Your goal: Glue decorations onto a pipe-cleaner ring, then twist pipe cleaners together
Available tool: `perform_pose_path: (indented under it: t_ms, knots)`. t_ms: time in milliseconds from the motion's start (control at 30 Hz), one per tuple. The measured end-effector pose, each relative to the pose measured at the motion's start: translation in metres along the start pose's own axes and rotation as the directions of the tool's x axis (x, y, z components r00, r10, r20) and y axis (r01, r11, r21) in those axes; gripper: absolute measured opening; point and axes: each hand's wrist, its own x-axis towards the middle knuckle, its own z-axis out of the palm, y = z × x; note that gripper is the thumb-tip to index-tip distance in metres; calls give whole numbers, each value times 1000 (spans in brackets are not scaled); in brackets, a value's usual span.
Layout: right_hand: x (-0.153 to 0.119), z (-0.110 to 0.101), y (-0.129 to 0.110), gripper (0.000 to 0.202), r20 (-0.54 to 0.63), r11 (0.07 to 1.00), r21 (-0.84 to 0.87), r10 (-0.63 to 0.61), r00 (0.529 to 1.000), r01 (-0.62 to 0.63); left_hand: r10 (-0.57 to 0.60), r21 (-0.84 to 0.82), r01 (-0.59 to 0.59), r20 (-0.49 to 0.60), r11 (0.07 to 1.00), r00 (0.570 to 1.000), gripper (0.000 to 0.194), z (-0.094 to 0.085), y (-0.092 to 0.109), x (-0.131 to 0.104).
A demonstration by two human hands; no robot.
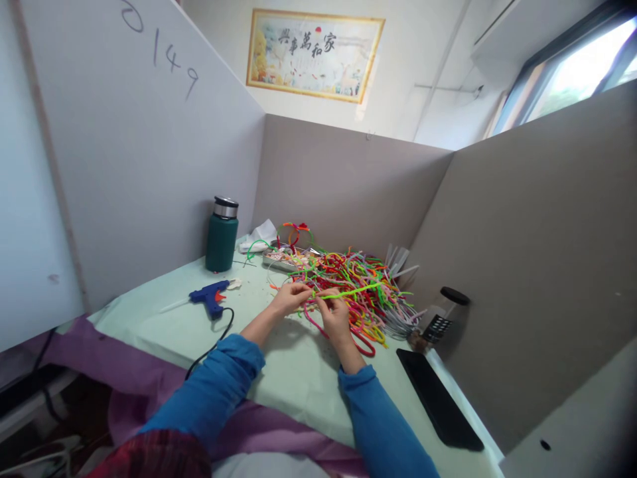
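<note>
My left hand (292, 297) and my right hand (334, 315) meet over the table, fingertips pinched close together. Between them runs a yellow-green pipe cleaner (355, 291), its long free end stretching to the right past my right hand. Both hands are closed on it near its left end; the exact spot under the fingertips is too small to make out. A dark pink pipe cleaner (367, 352) curves below my right hand. Just behind the hands lies a large tangled heap of colourful pipe cleaners (343, 265).
A blue glue gun (209, 296) with a black cord lies at left, near a green bottle (221, 238). A metal tray (279, 260) and white tissue (259, 236) are behind. On the right are a clear jar (444, 312) and a black flat slab (438, 398). Grey partitions (348, 179) enclose the table.
</note>
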Motion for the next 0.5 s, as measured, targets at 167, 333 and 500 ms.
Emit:
perform_pose_path:
  t_ms: [167, 333, 500]
  knots:
    - [-1, 1, 7, 10, -12, 998, 18, 59, 998, -59, 26, 26, -26, 34, 999, 999, 37, -1, -2, -1]
    - [-2, 3, 14, 13, -24, 996, 34, 89, 996, -88, 26, 24, -26, 26, 999, 999, 42, 0, -1, -1]
    - [-2, 3, 14, 14, -1, 994, 39, 106, 994, -106, -63, -5, 63, -17, 998, 998, 41, -2, 1, -2]
